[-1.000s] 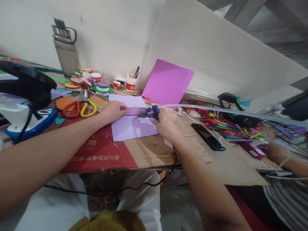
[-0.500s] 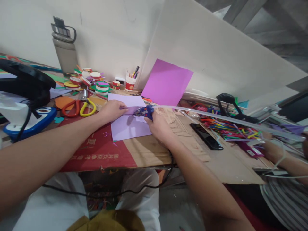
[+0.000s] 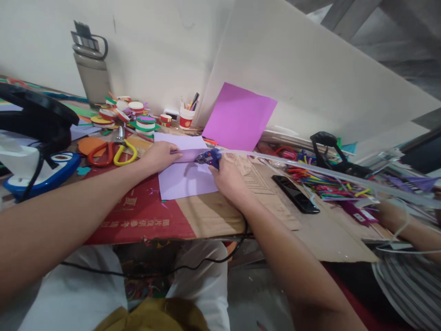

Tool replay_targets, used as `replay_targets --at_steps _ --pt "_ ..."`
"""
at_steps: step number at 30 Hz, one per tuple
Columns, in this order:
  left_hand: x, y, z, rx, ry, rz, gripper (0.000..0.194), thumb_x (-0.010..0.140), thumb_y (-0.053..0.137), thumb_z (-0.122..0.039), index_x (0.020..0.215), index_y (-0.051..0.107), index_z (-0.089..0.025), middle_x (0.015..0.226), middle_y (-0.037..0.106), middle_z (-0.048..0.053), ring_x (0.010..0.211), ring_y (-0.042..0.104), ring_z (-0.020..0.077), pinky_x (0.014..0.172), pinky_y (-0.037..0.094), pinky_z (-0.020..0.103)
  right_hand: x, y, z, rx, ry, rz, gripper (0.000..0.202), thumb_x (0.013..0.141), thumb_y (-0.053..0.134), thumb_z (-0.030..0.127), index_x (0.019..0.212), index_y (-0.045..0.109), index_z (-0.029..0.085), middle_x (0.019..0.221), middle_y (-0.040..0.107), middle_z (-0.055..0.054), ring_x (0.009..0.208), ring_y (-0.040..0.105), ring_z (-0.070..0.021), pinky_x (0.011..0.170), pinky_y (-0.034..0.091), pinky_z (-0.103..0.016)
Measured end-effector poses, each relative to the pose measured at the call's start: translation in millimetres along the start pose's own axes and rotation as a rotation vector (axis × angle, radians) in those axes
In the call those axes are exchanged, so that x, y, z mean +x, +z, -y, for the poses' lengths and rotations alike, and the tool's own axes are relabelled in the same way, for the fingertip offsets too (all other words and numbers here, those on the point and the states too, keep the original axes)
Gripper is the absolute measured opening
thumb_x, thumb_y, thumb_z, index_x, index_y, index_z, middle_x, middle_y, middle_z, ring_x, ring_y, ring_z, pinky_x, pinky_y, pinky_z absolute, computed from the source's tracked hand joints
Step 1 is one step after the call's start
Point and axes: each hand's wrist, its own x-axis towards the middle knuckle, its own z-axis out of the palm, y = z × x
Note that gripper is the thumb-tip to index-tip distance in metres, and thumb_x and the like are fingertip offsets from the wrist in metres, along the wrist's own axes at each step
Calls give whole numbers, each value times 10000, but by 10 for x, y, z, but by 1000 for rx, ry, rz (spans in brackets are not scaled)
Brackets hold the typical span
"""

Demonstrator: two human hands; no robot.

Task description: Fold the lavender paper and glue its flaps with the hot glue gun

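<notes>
My right hand is wrapped round a blue hot glue gun, its nozzle pointing left over a darker purple paper strip. A long translucent glue stick runs out of the gun's back to the right. The strip lies across a lavender paper sheet. At the strip's left end, the fingers of my left hand are closed on it. Whether any glue is on the strip is too small to tell.
Red-and-yellow-handled scissors lie left of my left hand. A black phone and bundled colourful craft stems are to the right. Behind stand a cup of pens and a bottle. Another person's arm reaches in at right.
The glue gun's nozzle has shifted slightly right along the purple strip, and more of the strip shows. My left hand stays at the strip's left end.
</notes>
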Motion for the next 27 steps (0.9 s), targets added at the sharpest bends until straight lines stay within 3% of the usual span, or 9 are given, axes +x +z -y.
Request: replay_targets --at_steps 6,13,20,27 --pt "8 15 24 12 9 -6 344 821 461 -403 919 714 -192 901 721 63 785 609 208 681 416 280 -5 -6 -54 -27 23 -48 289 867 461 321 1076 534 136 1064 626 -185 1049 579 -311 860 425 -407" --pt "31 11 28 29 -6 1 354 819 457 -412 927 714 -193 883 721 59 805 607 212 698 420 275 -20 54 80 -6 -4 42 311 890 419 367 1073 529 141 998 653 -163 943 618 -294 790 452 -390" --pt "22 13 34 -1 5 -15 347 811 482 -383 949 723 -175 915 717 73 797 612 221 729 426 289 -19 -75 -74 -80 50 -57 291 864 473 321 1055 554 118 1005 637 -185 1002 586 -308 845 422 -406" --pt "18 12 29 20 -16 -3 359 821 479 -404 962 721 -180 926 720 63 823 620 209 716 427 273 -50 -173 -33 -61 28 -17 254 846 508 327 1001 584 140 985 643 -168 1000 579 -300 857 412 -395"
